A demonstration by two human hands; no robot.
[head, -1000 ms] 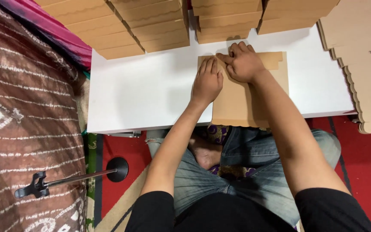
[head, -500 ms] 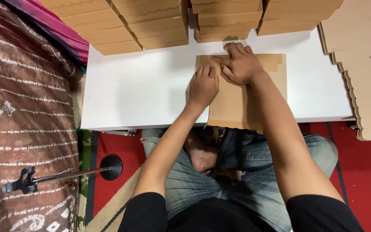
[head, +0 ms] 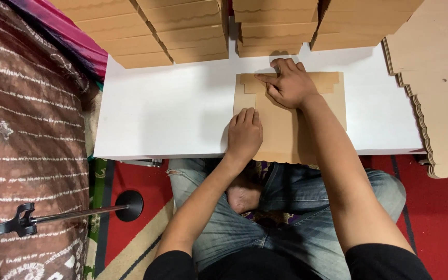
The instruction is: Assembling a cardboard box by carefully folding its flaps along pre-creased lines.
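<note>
A flat brown cardboard cut-out (head: 333, 106) lies on the low white table (head: 167, 111), its near edge hanging a little over the table's front. My left hand (head: 244, 135) presses flat on its left part, fingers together. My right hand (head: 288, 83) rests on the folded top flap, with the index finger stretched left along the crease. Neither hand grips anything; both push down on the cardboard.
Folded cardboard boxes (head: 182, 26) are stacked in rows along the table's far edge. A pile of flat scalloped cardboard sheets (head: 442, 88) sits at the right. A patterned brown cloth (head: 22, 129) and a black stand (head: 73, 213) are at the left, over a red mat (head: 431, 207).
My left hand has slid toward me along the cardboard's left side. My right hand has stayed on the top flap, its index finger now stretched left.
</note>
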